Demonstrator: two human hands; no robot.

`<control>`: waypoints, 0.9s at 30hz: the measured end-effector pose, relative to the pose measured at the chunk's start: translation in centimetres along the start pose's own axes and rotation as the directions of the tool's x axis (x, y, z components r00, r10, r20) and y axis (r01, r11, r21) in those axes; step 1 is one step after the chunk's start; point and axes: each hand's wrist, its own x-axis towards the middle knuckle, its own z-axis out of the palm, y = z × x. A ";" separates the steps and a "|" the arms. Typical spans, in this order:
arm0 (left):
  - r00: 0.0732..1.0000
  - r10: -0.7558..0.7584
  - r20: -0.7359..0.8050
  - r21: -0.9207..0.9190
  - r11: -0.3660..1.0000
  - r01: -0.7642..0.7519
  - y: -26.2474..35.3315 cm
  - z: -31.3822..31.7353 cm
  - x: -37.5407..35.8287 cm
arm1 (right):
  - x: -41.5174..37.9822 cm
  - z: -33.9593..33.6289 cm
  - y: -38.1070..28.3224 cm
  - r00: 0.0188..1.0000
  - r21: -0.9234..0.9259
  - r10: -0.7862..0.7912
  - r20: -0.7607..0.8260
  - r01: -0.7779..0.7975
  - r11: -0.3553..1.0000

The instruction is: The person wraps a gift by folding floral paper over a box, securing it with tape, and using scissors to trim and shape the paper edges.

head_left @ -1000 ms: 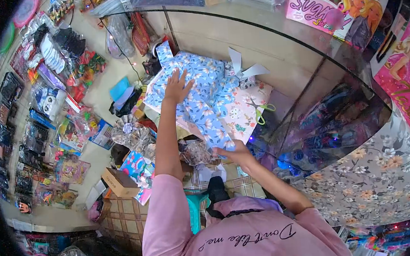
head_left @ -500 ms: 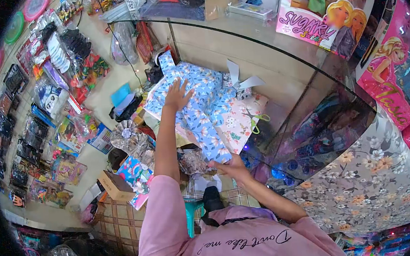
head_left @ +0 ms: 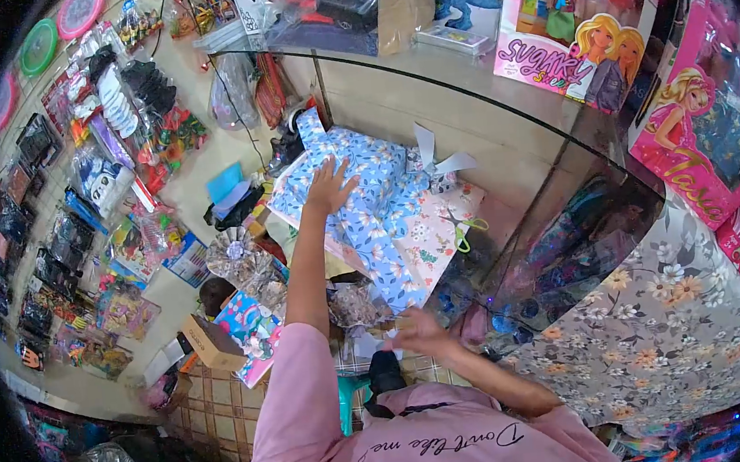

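Observation:
My left hand lies with spread fingers on the blue floral paper, near its upper part. Below the paper's lower end, my right hand is apart from it, slightly blurred, with loosely parted fingers and nothing visible in them. A pink floral sheet shows under the blue one. Green-handled scissors rest at the sheet's right edge. White ribbon pieces stand up at the upper right of the blue paper. Crumpled patterned material sits left of the paper's lower end.
A glass edge curves behind the papers, with boxed dolls beyond it. Packaged goods cover the left side. A small brown box stands at lower left, and floral cloth drapes at right.
My right hand has let go of the blue paper's lower end and moved down toward my body. My left hand remains on the paper. The view has shifted slightly.

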 end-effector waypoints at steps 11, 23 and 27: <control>0.728 0.367 -0.579 0.269 0.929 -0.254 2.7 -2.8 -3.0 | 2.0 -5.3 -3.5 0.855 -0.731 -0.485 -0.184 0.210 0.649; 0.881 -0.463 -0.094 -0.987 0.159 -0.022 12.8 10.1 -20.8 | 7.2 -4.3 -0.4 0.751 -0.915 -0.635 -0.182 0.109 0.390; 0.880 -0.452 -0.146 -0.982 0.171 -0.075 14.9 7.2 -21.8 | 8.0 -6.0 0.3 0.804 -0.729 -0.584 -0.112 0.333 0.598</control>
